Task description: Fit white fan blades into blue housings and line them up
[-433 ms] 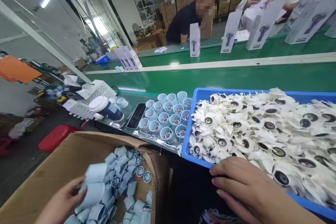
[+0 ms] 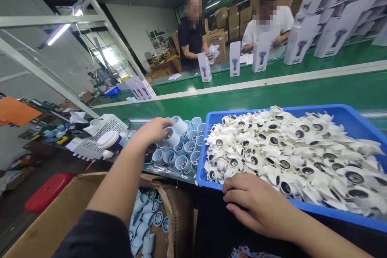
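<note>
Beside the standing cups [image 2: 184, 165], I logged remotely: pale-blue cups [image 2: 180, 125], pinched by the left hand [image 2: 154, 131], best kept level, clear of neighbours; right hand [image 2: 252, 201], loosely curled, at the edge of the blue tray [image 2: 209, 183].

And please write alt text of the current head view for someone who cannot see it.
A person's left hand holds light-blue plastic cups at a cluster of similar cups; the right hand is at the near edge of a blue tray heaped with white fan impellers. Two co-workers are across a green conveyor.
</note>
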Tool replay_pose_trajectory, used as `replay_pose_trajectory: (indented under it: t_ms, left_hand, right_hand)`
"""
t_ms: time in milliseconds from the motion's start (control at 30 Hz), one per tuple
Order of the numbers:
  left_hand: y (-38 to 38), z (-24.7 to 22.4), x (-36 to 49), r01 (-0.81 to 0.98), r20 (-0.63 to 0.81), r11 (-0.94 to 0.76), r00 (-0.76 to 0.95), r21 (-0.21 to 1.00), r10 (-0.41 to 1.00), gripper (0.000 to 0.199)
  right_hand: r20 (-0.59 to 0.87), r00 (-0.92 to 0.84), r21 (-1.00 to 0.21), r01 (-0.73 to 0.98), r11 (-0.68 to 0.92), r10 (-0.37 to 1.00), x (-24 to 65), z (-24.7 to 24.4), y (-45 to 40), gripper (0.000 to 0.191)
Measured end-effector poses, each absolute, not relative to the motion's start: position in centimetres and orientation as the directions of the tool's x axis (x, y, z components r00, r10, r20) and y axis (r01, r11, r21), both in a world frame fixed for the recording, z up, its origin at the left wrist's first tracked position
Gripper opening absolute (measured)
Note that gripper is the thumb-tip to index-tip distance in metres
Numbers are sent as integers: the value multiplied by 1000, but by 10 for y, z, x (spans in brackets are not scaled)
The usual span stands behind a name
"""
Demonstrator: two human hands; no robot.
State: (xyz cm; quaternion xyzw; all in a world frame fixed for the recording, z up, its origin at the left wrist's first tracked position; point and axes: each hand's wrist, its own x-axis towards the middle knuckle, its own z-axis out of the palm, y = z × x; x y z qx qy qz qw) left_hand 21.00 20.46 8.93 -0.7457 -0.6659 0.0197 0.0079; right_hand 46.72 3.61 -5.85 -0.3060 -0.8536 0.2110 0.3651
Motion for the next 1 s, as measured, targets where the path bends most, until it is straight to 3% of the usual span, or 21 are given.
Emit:
replay_pose_trajectory:
  t_ms: [133,300,567,767,867,933,1000]
  left_hand:
    - [238,61,274,969,-191,-223,200,-104,961,44]
    - [243,46,296,962,-236,-253,223,-102,946,41]
    - [231,32,259,963,-187,-250,265,101,946,59]
    - [210,39,236,938,-3,-260,268,230,963,73]
    - [179,49,195,910,234,-295,231,293,944,73]
    - [148,45,150,894,394,-282,134,348,909,72]
    - [109,26,96,901,443,-152,-49,407,895,69]
  right_hand:
    - [519,-519,-578,373,726,679,465,-58,39,17]
    - [532,-525,-558,373,742,664,465,-58,40,14]
    - [512,-579,-511,389,767,635,470,-59,38,22]
    - [509,-612,-458,403,792,606,475,-62,39,17]
    - [514,-630,-442,387,809,582,479,-61,39,16]
    - [523,-653,-409,372,833,548,480,-61,40,16]
    - [526,-674,-382,359,852,520,483,-62,42,17]
